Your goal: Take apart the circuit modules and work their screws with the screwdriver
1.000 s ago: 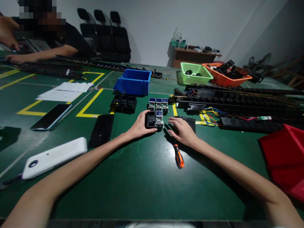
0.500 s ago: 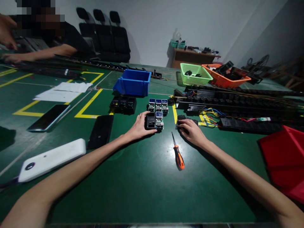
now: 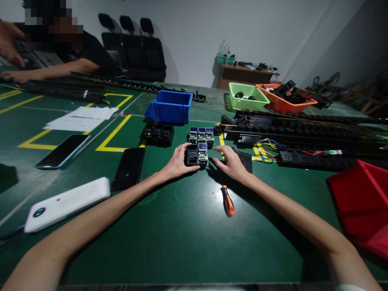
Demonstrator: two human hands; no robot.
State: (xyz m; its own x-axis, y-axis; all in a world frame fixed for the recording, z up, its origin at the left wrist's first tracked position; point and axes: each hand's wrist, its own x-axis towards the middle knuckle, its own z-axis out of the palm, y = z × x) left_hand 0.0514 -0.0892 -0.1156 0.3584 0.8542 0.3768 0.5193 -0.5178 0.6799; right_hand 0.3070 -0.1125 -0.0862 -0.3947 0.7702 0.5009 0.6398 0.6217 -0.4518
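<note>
Head view: nearest, on the green surface (image 3: 182, 234), a screwdriver (image 3: 227, 201) just beside the right wrist. Beyond it, left hand (image 3: 177, 163) with grip pinching a black module (image 3: 192, 154) at its sides, module resting on the surface at centre; right hand (image 3: 232, 163) just beside, grip spread, fingers flat over a black plate (image 3: 246, 159). Farther back, three boards (image 3: 201, 135) side by side in a row, then a blue bin (image 3: 169, 107) and a green basket (image 3: 247, 95).
</note>
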